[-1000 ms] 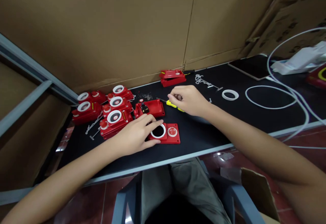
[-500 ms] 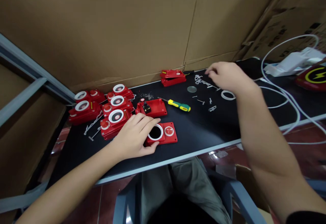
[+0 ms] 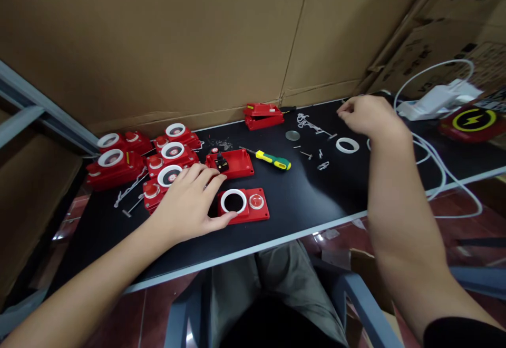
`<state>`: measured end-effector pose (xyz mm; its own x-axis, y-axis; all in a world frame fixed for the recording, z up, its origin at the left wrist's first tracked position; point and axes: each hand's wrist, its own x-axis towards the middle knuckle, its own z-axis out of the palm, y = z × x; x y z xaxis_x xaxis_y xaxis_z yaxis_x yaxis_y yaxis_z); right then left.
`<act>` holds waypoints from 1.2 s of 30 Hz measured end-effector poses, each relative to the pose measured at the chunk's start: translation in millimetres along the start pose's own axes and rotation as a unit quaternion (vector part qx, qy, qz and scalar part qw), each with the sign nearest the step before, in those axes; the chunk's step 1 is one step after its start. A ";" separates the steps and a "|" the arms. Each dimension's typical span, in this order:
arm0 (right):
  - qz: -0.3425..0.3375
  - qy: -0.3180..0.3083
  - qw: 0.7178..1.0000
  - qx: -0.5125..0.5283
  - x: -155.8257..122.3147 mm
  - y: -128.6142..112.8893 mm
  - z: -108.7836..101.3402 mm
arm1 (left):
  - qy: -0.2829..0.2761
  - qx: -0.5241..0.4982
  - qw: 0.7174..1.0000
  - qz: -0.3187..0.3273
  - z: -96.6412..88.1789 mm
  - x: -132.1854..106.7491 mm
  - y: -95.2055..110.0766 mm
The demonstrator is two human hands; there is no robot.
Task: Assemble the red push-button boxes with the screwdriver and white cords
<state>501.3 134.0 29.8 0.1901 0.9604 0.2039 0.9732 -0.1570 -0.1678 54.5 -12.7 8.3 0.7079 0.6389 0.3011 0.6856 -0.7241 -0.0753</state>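
Observation:
My left hand (image 3: 192, 200) lies over the left end of a red cover plate (image 3: 259, 213) with a white ring round a dark round opening and a clear red-tinted lens. Its fingers are apart, and the thumb tip meets the ring's edge. Behind it sits an open red housing (image 3: 242, 162) with a black switch inside. My right hand (image 3: 369, 118) hovers over the table's back right with fingertips pinched together; whatever they hold is hidden. Nearest to it are a loose white ring (image 3: 347, 145) and a small metal hammer with white cord (image 3: 316, 127).
Several assembled red alarm boxes (image 3: 118, 171) stand at the left. A green-yellow screwdriver (image 3: 273, 160), a glass disc (image 3: 292, 135), small metal parts (image 3: 323, 166) and another red box (image 3: 263, 116) lie mid-table. White cable (image 3: 446, 168) coils at right beside a power strip (image 3: 435, 103).
My right hand has moved right, away from the white cord. My left hand has loosened from the cover plate, its fingers shifting left off it. The whole view has shifted slightly.

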 end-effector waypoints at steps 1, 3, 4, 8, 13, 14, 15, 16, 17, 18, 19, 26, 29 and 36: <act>0.002 -0.006 1.000 -0.004 1.3 2.4 2.0 | 0.002 -0.004 1.000 0.002 0.1 0.4 1.0; -0.012 -0.018 1.000 -0.007 4.2 3.4 9.2 | 0.003 -0.017 1.000 0.009 0.2 1.0 3.0; -0.026 -0.023 0.999 -0.007 5.5 2.1 13.8 | 0.003 -0.025 1.000 0.013 0.5 1.1 3.8; -0.090 -0.029 0.996 -0.004 7.4 -9.7 33.7 | -0.004 -0.053 0.998 0.023 4.5 -0.6 5.8; -0.145 -0.004 0.989 0.018 0.7 -26.6 47.8 | -0.011 -0.066 0.998 0.019 9.6 -2.5 7.4; -0.155 0.002 0.987 0.029 -1.4 -30.4 48.7 | -0.009 -0.070 0.997 0.021 9.7 -2.5 7.9; -0.166 0.007 0.985 0.041 -3.6 -34.5 49.2 | -0.007 -0.073 0.997 0.025 9.4 -2.3 8.5; -0.179 0.009 0.982 0.054 -6.0 -38.8 49.2 | -0.004 -0.075 0.997 0.029 8.9 -2.2 9.3; -0.194 0.009 0.979 0.068 -8.7 -43.1 48.9 | -0.002 -0.075 0.997 0.032 8.5 -2.0 10.0; -0.210 0.008 0.974 0.082 -11.6 -47.4 48.2 | 0.000 -0.074 0.997 0.035 8.2 -2.0 10.8; -0.227 0.006 0.969 0.097 -14.9 -51.8 47.2 | 0.003 -0.073 0.997 0.037 8.2 -2.0 11.5; -0.362 -0.028 0.907 0.213 -40.7 -94.9 36.8 | 0.008 -0.070 0.997 0.042 13.1 -1.7 13.6; -0.424 -0.071 0.873 0.232 -44.0 -129.9 37.4 | 0.000 -0.080 0.996 0.041 13.6 -1.2 14.1; -0.516 -0.115 0.820 0.219 -36.2 -203.9 56.7 | 0.004 -0.098 0.995 0.032 14.4 -1.8 15.5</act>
<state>288.7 144.3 1.9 -0.7838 0.5561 0.2765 0.4520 0.8161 -0.3600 66.3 -21.3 -7.1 0.7467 0.5889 0.3091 0.5927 -0.8001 0.0926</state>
